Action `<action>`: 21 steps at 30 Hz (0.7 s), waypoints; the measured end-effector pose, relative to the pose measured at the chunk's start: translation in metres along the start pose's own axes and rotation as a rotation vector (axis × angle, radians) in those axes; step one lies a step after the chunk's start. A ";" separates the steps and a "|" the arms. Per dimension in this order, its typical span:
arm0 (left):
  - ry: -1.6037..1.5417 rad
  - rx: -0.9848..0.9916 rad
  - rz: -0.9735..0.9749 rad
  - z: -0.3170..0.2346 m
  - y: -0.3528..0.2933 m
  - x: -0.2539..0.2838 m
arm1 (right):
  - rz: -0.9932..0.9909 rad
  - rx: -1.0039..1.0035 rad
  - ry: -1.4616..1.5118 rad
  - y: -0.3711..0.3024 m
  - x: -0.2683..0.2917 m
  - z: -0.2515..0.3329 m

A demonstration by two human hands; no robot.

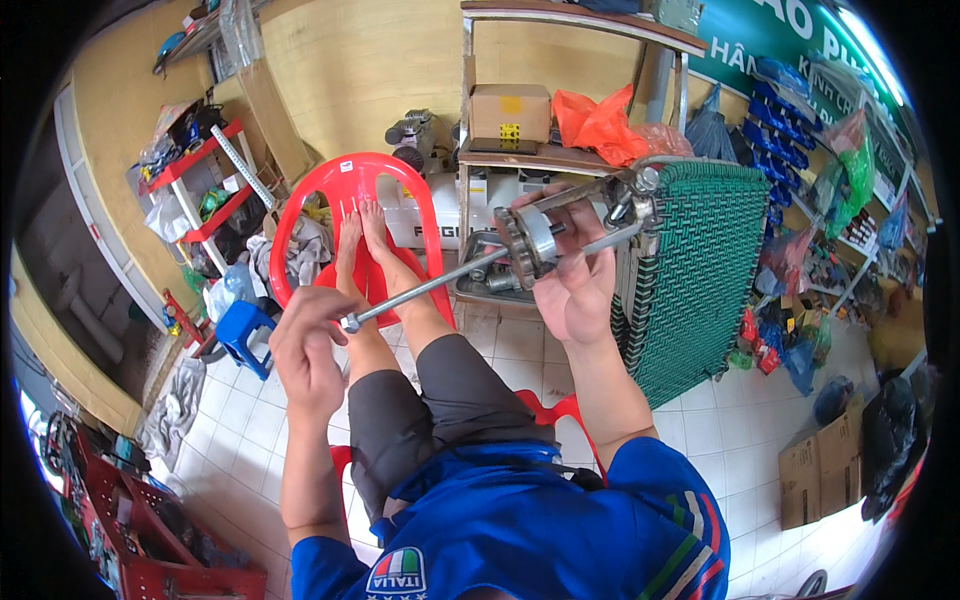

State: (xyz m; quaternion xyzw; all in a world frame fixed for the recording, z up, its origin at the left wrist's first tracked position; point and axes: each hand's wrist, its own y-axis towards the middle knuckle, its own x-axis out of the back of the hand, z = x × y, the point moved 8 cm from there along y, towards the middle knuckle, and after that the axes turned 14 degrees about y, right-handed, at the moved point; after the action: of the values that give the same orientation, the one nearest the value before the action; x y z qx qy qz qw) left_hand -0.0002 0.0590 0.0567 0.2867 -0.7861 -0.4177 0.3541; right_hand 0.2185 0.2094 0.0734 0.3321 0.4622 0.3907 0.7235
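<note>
My left hand (308,345) is closed, fingers and thumb at the hex-headed end of a long steel bolt (415,291). The bolt slants up to the right, toward a round metal part (537,243) with a toothed edge and a bright smooth ring. My right hand (578,285) grips this part from its right side, palm turned up, with some fingers hidden behind it. Past the right hand, a metal rod (612,238) and a dark bar run to a metal fitting (642,190) beside the green woven lounger (700,270).
My bare feet rest on a red plastic chair (350,165) ahead. Behind it stand a white tank (405,215) and a shelf with a cardboard box (510,112) and orange bags (600,125). A blue stool (243,335) stands left; a red tool cart (150,540) is lower left.
</note>
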 end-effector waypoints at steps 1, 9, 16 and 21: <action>0.015 0.031 -0.041 -0.003 0.002 0.001 | -0.002 -0.002 0.001 0.000 0.001 -0.001; 0.089 -0.097 0.018 0.012 -0.011 0.003 | -0.007 -0.028 0.032 0.001 0.002 -0.006; 0.026 -0.018 -0.107 -0.018 -0.004 -0.001 | -0.034 -0.004 0.030 0.001 0.006 -0.001; 0.127 -0.103 -0.230 -0.024 -0.006 0.007 | -0.035 -0.001 0.042 0.001 0.006 -0.003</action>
State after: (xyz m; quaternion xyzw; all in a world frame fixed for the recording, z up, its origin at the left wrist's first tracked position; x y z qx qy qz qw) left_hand 0.0153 0.0401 0.0637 0.3822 -0.7015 -0.4765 0.3671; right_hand 0.2173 0.2159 0.0709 0.3154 0.4829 0.3849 0.7205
